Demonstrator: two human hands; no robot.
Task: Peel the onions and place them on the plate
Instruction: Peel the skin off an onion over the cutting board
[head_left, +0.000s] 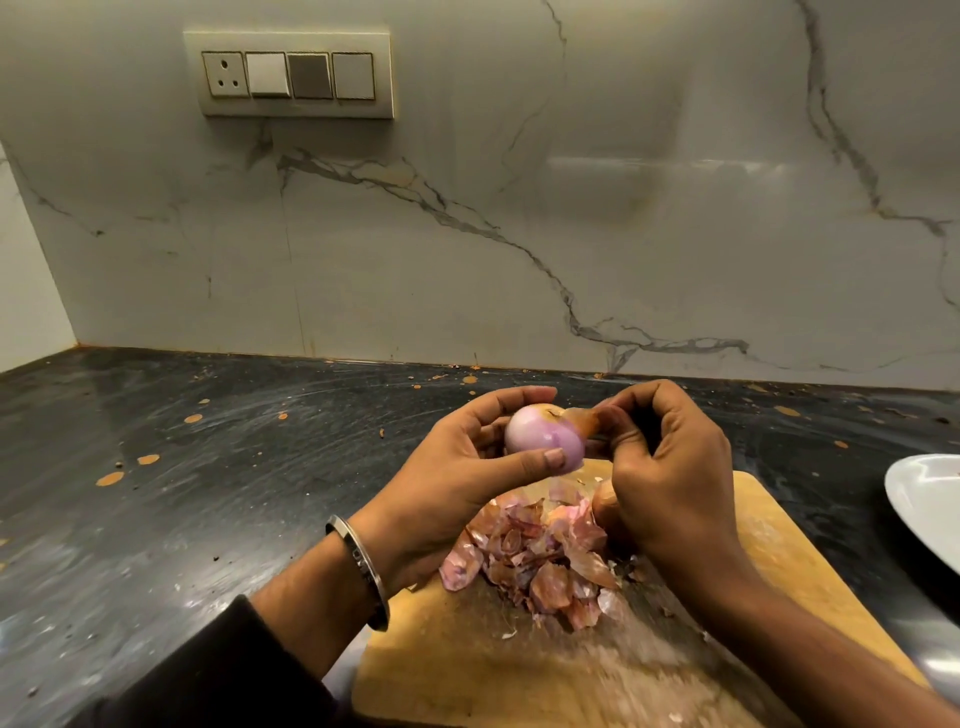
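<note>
Your left hand grips the onion above the board; your right hand pinches its loose skin.

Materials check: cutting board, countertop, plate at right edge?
Cutting board: looks like wood, matte pale yellow with worn, scuffed patches. Countertop: likely polished dark stone, glossy with grey streaks and orange flecks. Plate: white, glossy; ceramic or melamine, cannot tell.

Peels on board — plate right, onion above
</note>
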